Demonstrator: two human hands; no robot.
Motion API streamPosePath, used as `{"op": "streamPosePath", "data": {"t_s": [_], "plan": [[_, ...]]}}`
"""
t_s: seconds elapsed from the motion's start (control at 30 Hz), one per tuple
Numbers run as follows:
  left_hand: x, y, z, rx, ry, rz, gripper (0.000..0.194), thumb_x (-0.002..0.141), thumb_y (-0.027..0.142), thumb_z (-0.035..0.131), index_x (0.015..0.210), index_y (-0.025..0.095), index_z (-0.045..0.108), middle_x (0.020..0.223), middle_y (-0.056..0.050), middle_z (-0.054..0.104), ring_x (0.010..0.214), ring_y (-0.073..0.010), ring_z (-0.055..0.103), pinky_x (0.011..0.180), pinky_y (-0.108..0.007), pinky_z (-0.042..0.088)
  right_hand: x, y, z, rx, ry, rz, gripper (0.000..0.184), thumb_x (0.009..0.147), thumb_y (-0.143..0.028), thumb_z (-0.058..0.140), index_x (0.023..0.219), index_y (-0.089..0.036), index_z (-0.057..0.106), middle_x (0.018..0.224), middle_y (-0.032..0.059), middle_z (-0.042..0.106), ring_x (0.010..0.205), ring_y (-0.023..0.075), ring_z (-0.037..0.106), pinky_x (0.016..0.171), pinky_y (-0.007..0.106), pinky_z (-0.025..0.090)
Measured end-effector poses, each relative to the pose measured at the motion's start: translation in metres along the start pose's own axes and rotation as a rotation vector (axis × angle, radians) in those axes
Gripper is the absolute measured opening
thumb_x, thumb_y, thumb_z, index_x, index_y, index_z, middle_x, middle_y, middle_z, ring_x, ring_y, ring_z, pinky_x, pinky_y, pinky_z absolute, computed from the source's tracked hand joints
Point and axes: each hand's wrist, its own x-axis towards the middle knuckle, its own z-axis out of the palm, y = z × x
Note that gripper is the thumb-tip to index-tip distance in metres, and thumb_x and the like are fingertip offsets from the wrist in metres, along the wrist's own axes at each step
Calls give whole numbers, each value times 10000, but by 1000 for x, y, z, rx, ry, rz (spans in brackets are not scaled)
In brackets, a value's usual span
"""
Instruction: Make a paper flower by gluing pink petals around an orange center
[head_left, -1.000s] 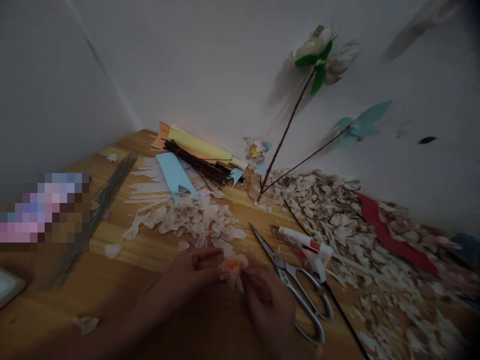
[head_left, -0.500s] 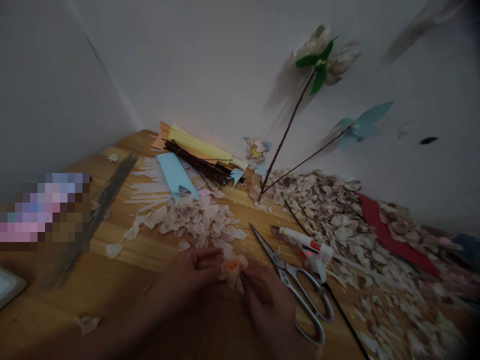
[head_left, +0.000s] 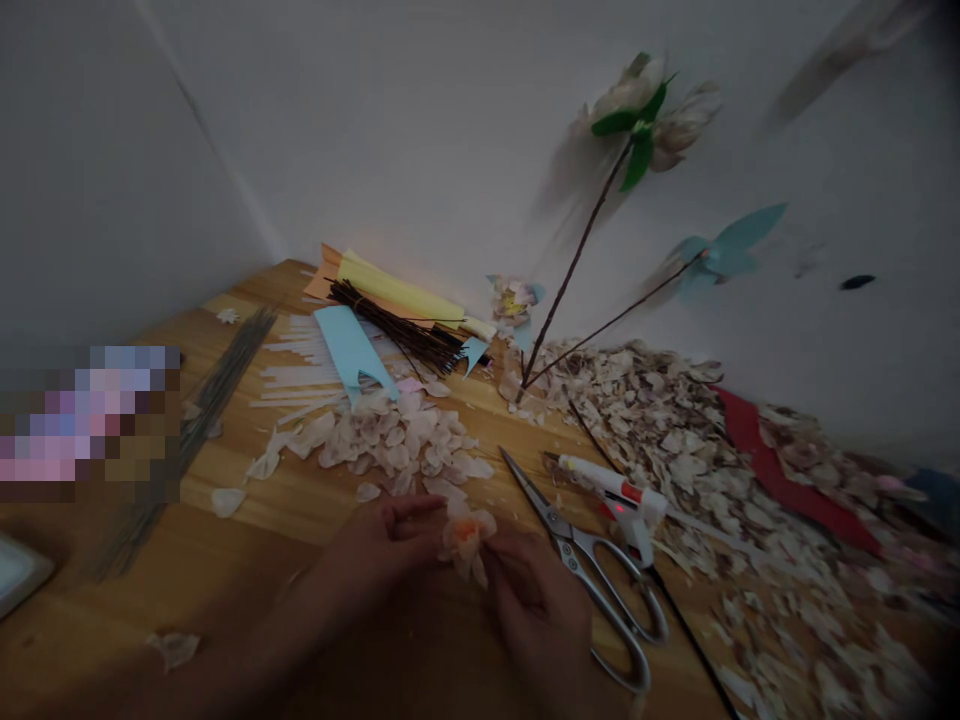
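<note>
A small handmade flower (head_left: pixel 468 545), pale petals around an orange centre, is held between my two hands above the wooden table. My left hand (head_left: pixel 390 545) grips its left side with the fingers closed at the petals. On the other side, my right hand (head_left: pixel 541 600) pinches the flower between thumb and fingers, and whatever lies behind its fingertips is hidden. Loose pale petals (head_left: pixel 397 435) are heaped just beyond my hands. Right beside my right hand lie metal scissors (head_left: pixel 581 555), and past them a white glue gun (head_left: pixel 611 490) with a red light showing.
A large petal pile (head_left: pixel 675 450) with a red strip (head_left: pixel 795 480) covers the right side. Flowers on tall stems (head_left: pixel 577 255) lean at the wall. Dark stems (head_left: pixel 397 325), blue paper (head_left: pixel 352 345) and grey wires (head_left: pixel 217 390) lie at the back and left. A black cord (head_left: pixel 694 640) trails from the glue gun.
</note>
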Motion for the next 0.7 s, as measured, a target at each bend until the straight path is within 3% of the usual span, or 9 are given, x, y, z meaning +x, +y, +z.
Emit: {"op": "streamPosePath", "data": {"t_s": [0.3,0.5,0.6,0.7], "plan": [[0,-1,1,-19,-2,-5,506,537,260,801,1006,143,651,791,-84,758,831,-281,695,797,-380,490,0,1,0,16,-16,16,167,762,-116,558,827,-254,626,723,-32,692,644,135,654,591,225,519],[0,1,4,-86,6,-74,564,536,270,789,1061,145,623,977,-114,729,953,-299,657,779,-367,507,3,-1,1,78,58,60,151,739,-136,572,787,-251,657,699,-25,706,611,141,663,572,224,530],[-3,6,8,-134,25,-113,534,546,257,750,1044,130,607,957,-122,728,866,-270,683,708,-333,524,3,-2,2,171,54,163,157,720,-137,580,756,-257,675,692,-18,705,620,150,663,583,235,535],[-5,11,11,-163,52,-127,489,590,226,681,1055,123,567,895,-117,732,754,-238,696,631,-317,528,4,-2,4,395,46,378,140,668,-132,625,709,-253,682,680,-15,700,627,157,662,586,234,533]]}}
